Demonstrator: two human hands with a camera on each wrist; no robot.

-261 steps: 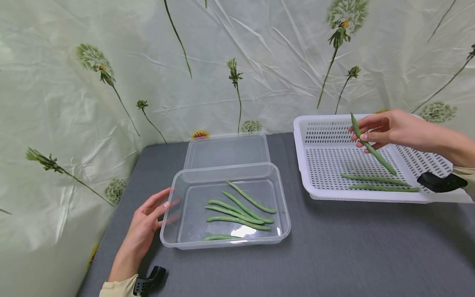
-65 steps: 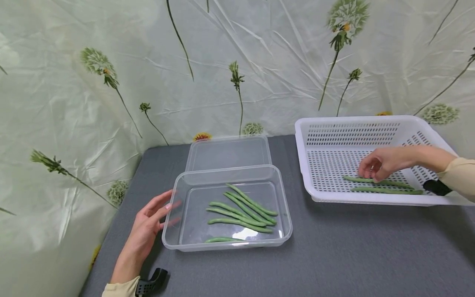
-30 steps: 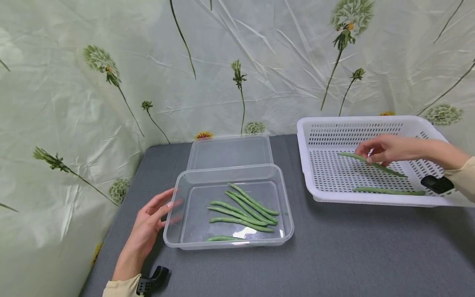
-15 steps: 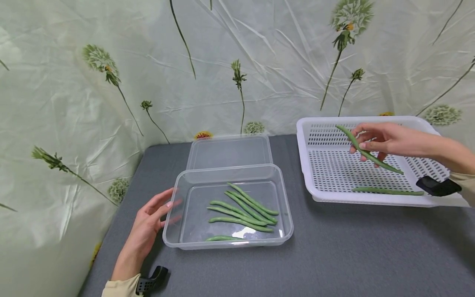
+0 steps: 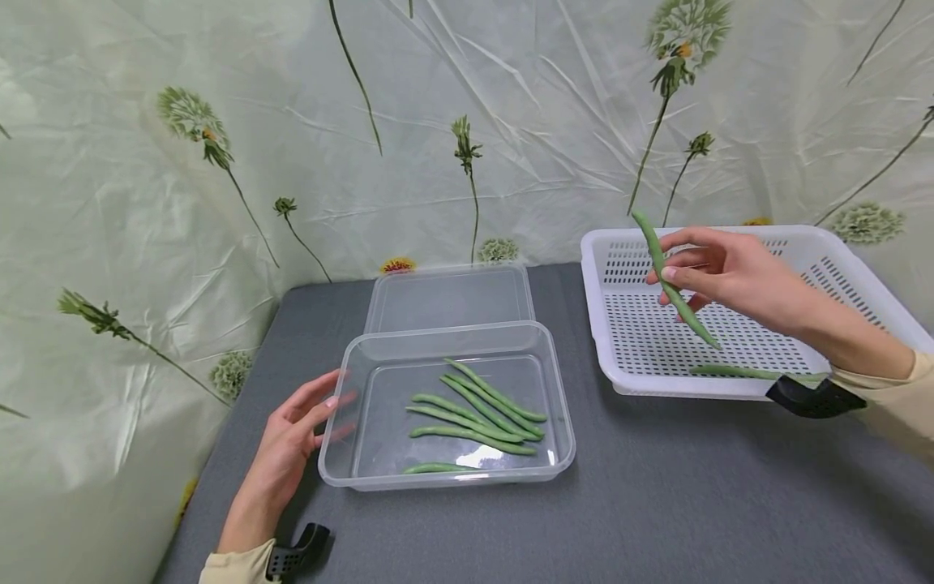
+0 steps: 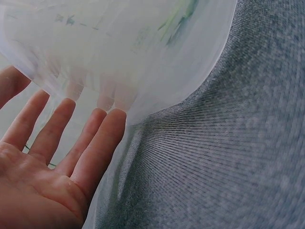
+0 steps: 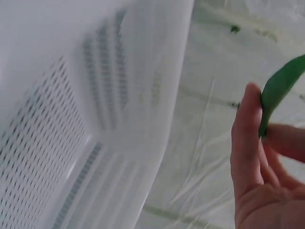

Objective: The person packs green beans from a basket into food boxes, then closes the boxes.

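Between thumb and fingers my right hand (image 5: 722, 272) pinches a green bean (image 5: 674, 292), raised over the left part of the white perforated basket (image 5: 609, 380). The right wrist view shows the same green bean (image 7: 281, 86) between thumb and fingertips. One more green bean (image 5: 751, 372) lies on the basket floor near its front side, partly covered by the wrist device. My left hand (image 5: 280, 450) rests its straight fingers against the left wall of a clear plastic container (image 5: 447, 480); in the left wrist view the fingertips (image 6: 116, 119) meet that wall. Several green beans (image 5: 474, 434) lie inside the container.
A clear flat lid (image 5: 448, 296) lies behind the container, against the flowered plastic sheet (image 5: 409, 186). Grey cloth (image 5: 613, 495) covers the table, and its left edge slants down beside my left forearm. A black device sits on each wrist.
My right hand reached into the basket, picked up a green bean, then raised it and moved left. Another bean was added to the container earlier. My left hand stays at the container wall.
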